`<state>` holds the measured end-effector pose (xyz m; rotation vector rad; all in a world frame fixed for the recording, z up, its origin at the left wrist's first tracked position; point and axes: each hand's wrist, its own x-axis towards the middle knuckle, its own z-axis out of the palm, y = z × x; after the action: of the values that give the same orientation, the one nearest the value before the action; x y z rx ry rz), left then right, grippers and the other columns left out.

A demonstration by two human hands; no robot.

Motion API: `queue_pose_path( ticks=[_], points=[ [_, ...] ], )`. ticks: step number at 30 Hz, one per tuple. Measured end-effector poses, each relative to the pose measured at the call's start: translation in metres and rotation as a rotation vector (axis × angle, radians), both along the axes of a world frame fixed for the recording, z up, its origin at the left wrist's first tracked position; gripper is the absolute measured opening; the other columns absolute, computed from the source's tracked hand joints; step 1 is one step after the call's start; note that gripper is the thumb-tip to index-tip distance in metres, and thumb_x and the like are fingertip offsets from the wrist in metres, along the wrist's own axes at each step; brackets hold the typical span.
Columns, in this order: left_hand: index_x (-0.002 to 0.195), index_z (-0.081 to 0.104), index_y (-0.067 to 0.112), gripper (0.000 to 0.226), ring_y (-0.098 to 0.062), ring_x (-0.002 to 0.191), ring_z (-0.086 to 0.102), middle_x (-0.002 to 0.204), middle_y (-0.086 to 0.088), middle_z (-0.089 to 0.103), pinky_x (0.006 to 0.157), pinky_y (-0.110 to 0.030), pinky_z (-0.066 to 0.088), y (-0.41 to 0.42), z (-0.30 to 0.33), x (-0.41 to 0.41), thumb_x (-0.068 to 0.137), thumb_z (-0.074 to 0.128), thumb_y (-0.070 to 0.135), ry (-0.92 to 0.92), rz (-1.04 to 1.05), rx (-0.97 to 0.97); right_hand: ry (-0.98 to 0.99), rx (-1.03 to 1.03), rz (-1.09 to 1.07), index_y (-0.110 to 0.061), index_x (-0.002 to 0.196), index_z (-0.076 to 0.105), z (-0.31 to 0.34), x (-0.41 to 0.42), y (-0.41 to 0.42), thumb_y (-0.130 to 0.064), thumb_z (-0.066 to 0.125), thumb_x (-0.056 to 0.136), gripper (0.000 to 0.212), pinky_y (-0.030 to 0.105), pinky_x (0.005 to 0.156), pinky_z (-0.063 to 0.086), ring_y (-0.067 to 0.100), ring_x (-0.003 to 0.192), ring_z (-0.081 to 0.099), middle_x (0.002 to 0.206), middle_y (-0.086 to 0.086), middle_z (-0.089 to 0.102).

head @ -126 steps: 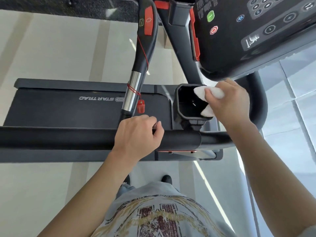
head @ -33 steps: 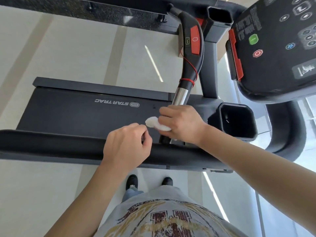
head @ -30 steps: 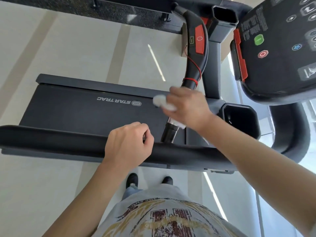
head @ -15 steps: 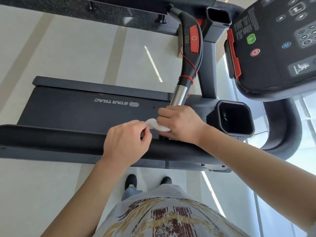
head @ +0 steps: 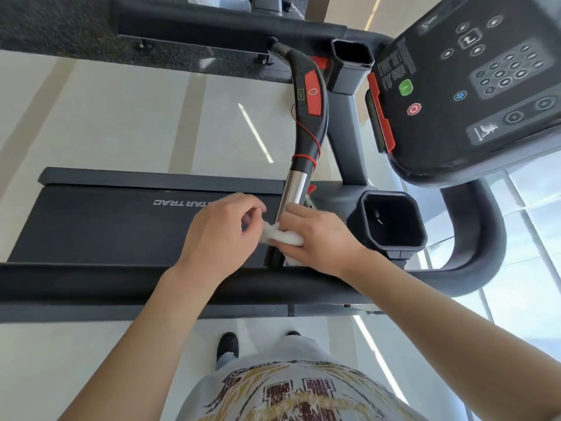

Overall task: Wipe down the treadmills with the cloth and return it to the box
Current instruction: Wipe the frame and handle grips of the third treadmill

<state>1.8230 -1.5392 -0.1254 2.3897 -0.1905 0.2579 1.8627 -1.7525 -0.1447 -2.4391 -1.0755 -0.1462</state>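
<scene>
I look down on a black treadmill with its belt deck (head: 115,226) marked STAR TRAC. A handlebar (head: 296,185) with a chrome section and a red button runs from the console toward the near side rail (head: 91,284). My right hand (head: 318,238) grips a small white cloth (head: 285,238) wrapped against the lower end of that handlebar. My left hand (head: 221,235) has come off the rail and pinches the left end of the cloth with its fingertips. No box is in view.
The console (head: 473,86) with green and red buttons hangs at upper right. A black cup holder (head: 391,223) sits right of my right hand, a second one (head: 352,59) farther up. My feet stand on a pale floor (head: 91,117) beside the rail.
My left hand has lifted off the side rail and reached to the cloth. My right hand slid the cloth up and back down the handlebar and now holds it at its lower end.
</scene>
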Motion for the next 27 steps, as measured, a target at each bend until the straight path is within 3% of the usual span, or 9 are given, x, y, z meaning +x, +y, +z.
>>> queue_pose_path(
  ticks=[5, 10, 14, 18, 20, 22, 27],
  points=[
    [0.108, 0.076, 0.020, 0.016, -0.009, 0.077, 0.062, 0.092, 0.012, 0.071, 0.070, -0.029, 0.054, -0.008, 0.000, 0.019, 0.101, 0.062, 0.018, 0.015, -0.022, -0.009, 0.080, 0.179, -0.233, -0.011, 0.091, 0.065, 0.036, 0.022, -0.017, -0.037, 0.074, 0.095, 0.028, 0.041, 0.062, 0.050, 0.019, 0.069, 0.057, 0.085, -0.005, 0.058],
    [0.123, 0.069, 0.024, 0.024, -0.010, 0.091, 0.065, 0.107, 0.015, 0.068, 0.081, -0.037, 0.057, -0.024, -0.012, 0.039, 0.101, 0.060, 0.021, 0.068, -0.050, -0.027, -0.042, 0.247, -0.407, -0.010, 0.088, 0.065, 0.081, 0.073, -0.023, -0.037, 0.074, 0.094, 0.029, 0.022, 0.064, 0.043, 0.015, 0.070, 0.055, 0.086, 0.000, 0.060],
    [0.125, 0.065, 0.030, 0.025, -0.005, 0.095, 0.063, 0.110, 0.019, 0.067, 0.082, -0.039, 0.058, -0.027, -0.022, 0.041, 0.100, 0.061, 0.026, 0.109, -0.096, -0.060, -0.112, 0.221, -0.499, -0.011, 0.092, 0.066, 0.091, 0.129, -0.026, -0.042, 0.071, 0.091, 0.032, 0.028, 0.069, 0.043, 0.013, 0.079, 0.054, 0.091, -0.001, 0.061],
    [0.121, 0.066, 0.039, 0.025, -0.003, 0.096, 0.065, 0.106, 0.023, 0.068, 0.082, -0.038, 0.059, -0.020, -0.024, 0.045, 0.097, 0.066, 0.032, 0.160, -0.093, -0.097, -0.076, 0.030, -0.493, -0.015, 0.100, 0.071, 0.074, 0.172, -0.009, -0.048, 0.065, 0.090, 0.035, 0.032, 0.073, 0.045, 0.015, 0.085, 0.058, 0.097, -0.003, 0.062],
    [0.121, 0.066, 0.040, 0.026, 0.000, 0.097, 0.064, 0.106, 0.025, 0.069, 0.083, -0.036, 0.059, -0.020, -0.024, 0.049, 0.096, 0.068, 0.035, 0.188, -0.096, -0.102, -0.069, 0.004, -0.535, -0.014, 0.091, 0.071, 0.063, 0.180, 0.003, -0.047, 0.063, 0.089, 0.034, 0.036, 0.067, 0.049, 0.020, 0.078, 0.059, 0.091, 0.000, 0.060],
    [0.123, 0.067, 0.041, 0.028, 0.002, 0.098, 0.064, 0.106, 0.026, 0.069, 0.084, -0.032, 0.058, -0.019, -0.023, 0.049, 0.095, 0.070, 0.037, 0.205, -0.094, -0.122, -0.125, 0.013, -0.548, -0.014, 0.080, 0.066, 0.058, 0.172, 0.011, -0.047, 0.064, 0.089, 0.035, 0.034, 0.058, 0.043, 0.021, 0.069, 0.056, 0.083, -0.002, 0.056],
    [0.125, 0.068, 0.040, 0.033, 0.005, 0.096, 0.063, 0.106, 0.028, 0.070, 0.081, -0.023, 0.054, -0.019, -0.026, 0.050, 0.092, 0.074, 0.040, 0.208, -0.082, -0.148, -0.186, -0.008, -0.322, -0.013, 0.074, 0.066, 0.040, 0.115, 0.010, -0.036, 0.073, 0.090, 0.028, 0.040, 0.050, 0.047, 0.020, 0.058, 0.051, 0.078, 0.000, 0.052]
  ],
)
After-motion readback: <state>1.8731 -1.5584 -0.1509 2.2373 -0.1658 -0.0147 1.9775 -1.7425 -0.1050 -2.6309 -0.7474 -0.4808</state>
